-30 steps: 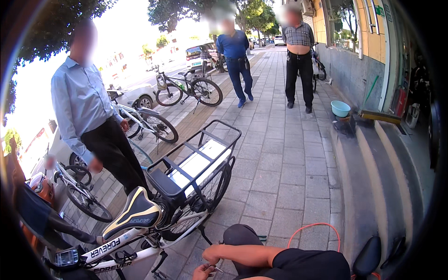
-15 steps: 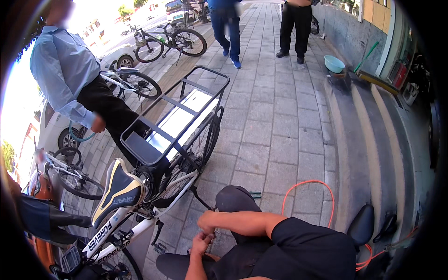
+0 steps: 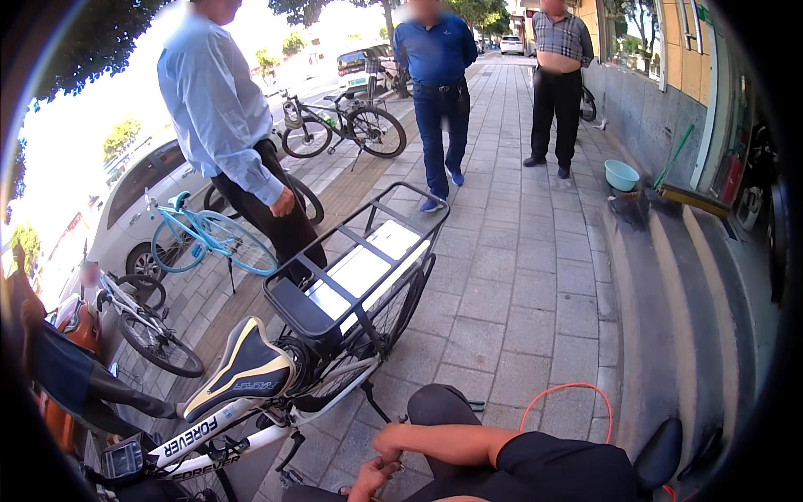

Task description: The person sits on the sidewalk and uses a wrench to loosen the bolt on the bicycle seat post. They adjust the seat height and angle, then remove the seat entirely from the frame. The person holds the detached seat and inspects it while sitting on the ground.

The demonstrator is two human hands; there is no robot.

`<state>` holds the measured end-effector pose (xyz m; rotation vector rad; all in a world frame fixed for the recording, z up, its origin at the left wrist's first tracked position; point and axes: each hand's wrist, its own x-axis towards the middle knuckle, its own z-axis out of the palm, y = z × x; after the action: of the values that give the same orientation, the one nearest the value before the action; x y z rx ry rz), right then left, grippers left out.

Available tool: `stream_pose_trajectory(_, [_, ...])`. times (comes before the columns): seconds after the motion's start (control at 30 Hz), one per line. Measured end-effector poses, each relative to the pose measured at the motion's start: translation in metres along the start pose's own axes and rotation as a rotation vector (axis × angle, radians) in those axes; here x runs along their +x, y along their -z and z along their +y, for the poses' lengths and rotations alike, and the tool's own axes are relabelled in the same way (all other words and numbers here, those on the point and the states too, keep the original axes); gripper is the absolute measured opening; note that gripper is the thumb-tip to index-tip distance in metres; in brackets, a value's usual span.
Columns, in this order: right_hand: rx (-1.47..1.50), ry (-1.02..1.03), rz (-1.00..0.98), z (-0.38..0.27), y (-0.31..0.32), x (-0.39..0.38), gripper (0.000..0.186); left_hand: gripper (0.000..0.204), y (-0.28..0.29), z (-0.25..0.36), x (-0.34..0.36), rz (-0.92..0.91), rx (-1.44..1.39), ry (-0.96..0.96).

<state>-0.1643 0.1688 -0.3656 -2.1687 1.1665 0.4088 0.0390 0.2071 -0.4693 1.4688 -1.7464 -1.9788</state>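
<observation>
My right hand (image 3: 388, 441) is curled closed in front of my bent knee (image 3: 443, 404). Just below it, my left hand (image 3: 374, 477) has its fingers pinched together, nearly touching the right. Whatever lies between the fingers is too small or hidden to make out. Beside my hands, to the left, stands a white-framed bicycle (image 3: 259, 437). It has a black, cream and yellow saddle (image 3: 241, 368) and a black rear rack (image 3: 360, 314) with a silver box (image 3: 368, 268) beneath. Its kickstand (image 3: 375, 402) reaches the paving close to my right hand.
An orange hose or cable (image 3: 569, 386) curves over the paving on the right. A black saddle (image 3: 658, 452) lies by the steps (image 3: 636, 335). A light-blue basin (image 3: 621, 175) stands farther up. Several people are nearby, one in a light-blue shirt (image 3: 213, 96) behind the bicycle. A light-blue bicycle (image 3: 209, 238) is parked left.
My view has tilted upward, so the scene sits lower and farther right. The person in the blue top has walked nearer. My hands stay close together before my knee.
</observation>
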Motion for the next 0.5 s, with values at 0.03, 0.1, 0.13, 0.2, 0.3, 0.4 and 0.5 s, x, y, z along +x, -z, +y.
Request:
stream_pose_trajectory(0.03, [0.028,-0.006,-0.03,0.001,-0.003,-0.002,0.045,0.027,-0.005,0.008,0.006,-0.002,-0.02,0.019])
stream_pose_trajectory(0.1, [0.101,0.022,-0.113,-0.001,-0.007,0.003,0.044,0.027,-0.013,-0.01,-0.019,-0.006,-0.067,0.084])
stream_pose_trajectory(0.13, [0.083,0.011,-0.12,0.013,0.007,0.008,0.043,0.027,-0.009,-0.001,-0.005,-0.004,-0.082,0.04])
stream_pose_trajectory(0.2, [0.01,0.011,-0.052,-0.008,-0.006,0.002,0.041,0.026,-0.009,0.006,0.0,0.013,-0.1,0.025])
stream_pose_trajectory(0.3, [0.0,-0.005,-0.034,-0.008,-0.004,0.004,0.042,0.026,-0.008,-0.002,-0.011,0.011,-0.083,0.044])
stream_pose_trajectory(0.4, [0.023,0.02,-0.104,-0.014,-0.003,0.003,0.044,0.026,-0.004,-0.001,-0.013,0.034,-0.025,0.061])
stream_pose_trajectory(0.5, [0.008,-0.004,-0.038,-0.009,0.001,0.0,0.047,0.024,-0.008,0.01,-0.014,0.051,-0.043,0.028])
